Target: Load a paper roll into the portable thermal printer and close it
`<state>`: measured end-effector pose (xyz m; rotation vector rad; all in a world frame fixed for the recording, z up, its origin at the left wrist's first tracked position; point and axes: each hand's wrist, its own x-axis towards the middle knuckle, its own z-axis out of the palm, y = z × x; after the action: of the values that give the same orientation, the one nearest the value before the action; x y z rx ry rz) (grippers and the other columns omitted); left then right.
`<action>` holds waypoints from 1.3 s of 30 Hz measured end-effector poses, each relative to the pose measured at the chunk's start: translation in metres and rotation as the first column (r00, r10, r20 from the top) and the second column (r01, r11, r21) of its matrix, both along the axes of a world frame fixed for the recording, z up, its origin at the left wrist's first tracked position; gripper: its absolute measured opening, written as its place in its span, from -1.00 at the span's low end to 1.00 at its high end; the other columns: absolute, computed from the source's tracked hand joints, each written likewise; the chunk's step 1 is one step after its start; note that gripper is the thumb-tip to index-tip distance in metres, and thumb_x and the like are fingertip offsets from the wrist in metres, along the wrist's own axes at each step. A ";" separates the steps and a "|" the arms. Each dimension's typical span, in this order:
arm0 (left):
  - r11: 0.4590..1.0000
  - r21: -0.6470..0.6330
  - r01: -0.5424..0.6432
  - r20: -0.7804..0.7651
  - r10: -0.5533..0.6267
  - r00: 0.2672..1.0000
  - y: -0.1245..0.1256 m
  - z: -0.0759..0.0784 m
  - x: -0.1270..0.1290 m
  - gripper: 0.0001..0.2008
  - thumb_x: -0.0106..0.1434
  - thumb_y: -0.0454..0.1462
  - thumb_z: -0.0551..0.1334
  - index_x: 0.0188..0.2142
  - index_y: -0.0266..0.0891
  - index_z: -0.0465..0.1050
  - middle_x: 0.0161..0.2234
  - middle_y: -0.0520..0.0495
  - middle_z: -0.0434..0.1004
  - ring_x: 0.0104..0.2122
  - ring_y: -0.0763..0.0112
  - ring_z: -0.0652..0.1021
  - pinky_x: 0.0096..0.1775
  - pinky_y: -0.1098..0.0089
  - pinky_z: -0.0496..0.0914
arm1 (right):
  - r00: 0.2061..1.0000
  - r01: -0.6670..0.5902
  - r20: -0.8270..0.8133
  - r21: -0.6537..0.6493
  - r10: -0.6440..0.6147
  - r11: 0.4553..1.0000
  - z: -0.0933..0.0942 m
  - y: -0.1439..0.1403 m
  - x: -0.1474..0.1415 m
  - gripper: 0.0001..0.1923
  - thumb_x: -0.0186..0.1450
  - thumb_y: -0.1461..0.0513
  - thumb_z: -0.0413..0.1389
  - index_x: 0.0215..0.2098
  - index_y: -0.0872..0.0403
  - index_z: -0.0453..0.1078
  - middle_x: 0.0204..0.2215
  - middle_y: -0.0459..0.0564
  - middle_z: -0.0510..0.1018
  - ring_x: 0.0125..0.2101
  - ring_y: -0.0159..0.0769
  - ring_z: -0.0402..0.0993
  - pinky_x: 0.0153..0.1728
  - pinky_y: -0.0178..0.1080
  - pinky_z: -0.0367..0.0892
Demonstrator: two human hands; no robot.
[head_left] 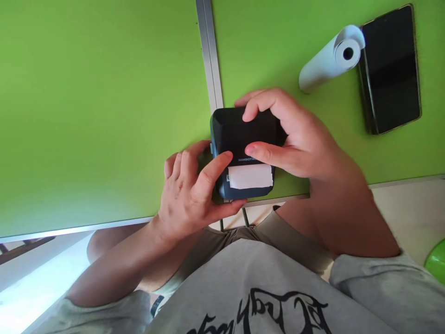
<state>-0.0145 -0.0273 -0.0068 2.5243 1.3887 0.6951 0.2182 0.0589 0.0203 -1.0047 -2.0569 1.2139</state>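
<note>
Holding a dark handheld device (225, 130) between left hand (184, 185) and right hand (299, 134), at the near edge of the green tabletop (97, 116). Cannot tell whether resting on the surface or raised off it. Lying within both grasps: just right of the left palm, just left of the right.

On the left, partly open and curved round the side, with firm hold of the device. Resting the forefinger on the upper face, running the thumb along the near edge, keeping the other fingers bent by the left side, tips hidden.

On the right, partly open too, gripping the same device. Laying the thumb on the upper face, over part of the pale lettering; hooking the forefinger over the far end.

Noting a white paper strip (250, 177) across the near part of the device, just below the right thumb. Noting, beyond, a grey metal strip (209, 51) along the tabletop's seam.

Farther out, up and right of the right hand: a white paper roll (323, 64) on end, hollow core showing, and a dark-screened phone (392, 74). Overlapping in view; cannot tell whether touching.
</note>
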 end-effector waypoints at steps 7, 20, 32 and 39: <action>0.995 -0.097 -0.017 0.042 0.021 0.999 -0.003 0.006 0.002 -0.10 0.30 0.20 0.27 0.39 -0.10 -0.12 0.20 -0.39 0.42 0.08 -0.04 0.54 -0.04 -0.01 0.42 | 0.999 0.026 -0.026 0.060 -0.024 0.998 -0.005 -0.005 -0.002 -0.67 0.35 0.01 0.16 -0.01 -0.04 0.30 0.00 -0.01 0.53 0.09 -0.24 0.47 0.14 -0.07 0.45; 0.994 -0.094 -0.054 0.076 0.062 0.995 -0.005 0.007 0.004 -0.06 0.26 0.27 0.25 0.35 -0.32 0.08 0.15 -0.44 0.50 0.10 -0.05 0.58 0.04 0.02 0.43 | 0.934 0.330 -0.165 0.056 -0.317 0.942 -0.014 -0.007 -0.003 -0.68 0.43 -0.05 0.04 -0.15 0.00 0.42 -0.24 -0.08 0.45 -0.33 -0.43 0.30 -0.24 -0.23 0.23; 0.999 -0.025 -0.046 0.026 0.047 0.999 -0.006 0.005 0.000 0.03 0.23 0.26 0.30 0.44 -0.31 0.06 0.24 -0.42 0.46 0.15 0.00 0.57 0.18 0.15 0.38 | 0.902 0.402 -0.162 -0.022 -0.400 0.916 -0.017 -0.007 -0.003 -0.67 0.42 -0.08 0.05 -0.19 -0.02 0.45 -0.49 -0.13 0.30 -0.54 -0.48 0.17 -0.50 -0.27 0.11; 0.997 -0.048 -0.059 0.053 0.061 0.997 -0.005 0.006 0.000 0.01 0.23 0.26 0.29 0.45 -0.23 0.06 0.23 -0.37 0.48 0.14 0.01 0.58 0.19 0.13 0.39 | 0.914 0.395 -0.101 -0.004 -0.394 0.919 -0.017 -0.007 -0.004 -0.56 0.39 -0.19 0.02 -0.20 -0.03 0.38 -0.51 -0.11 0.27 -0.50 -0.41 0.17 -0.47 -0.25 0.14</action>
<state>-0.0149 -0.0325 -0.0010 2.4192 1.4504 0.7273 0.2141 0.0518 0.0034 -1.2519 -1.6770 1.0089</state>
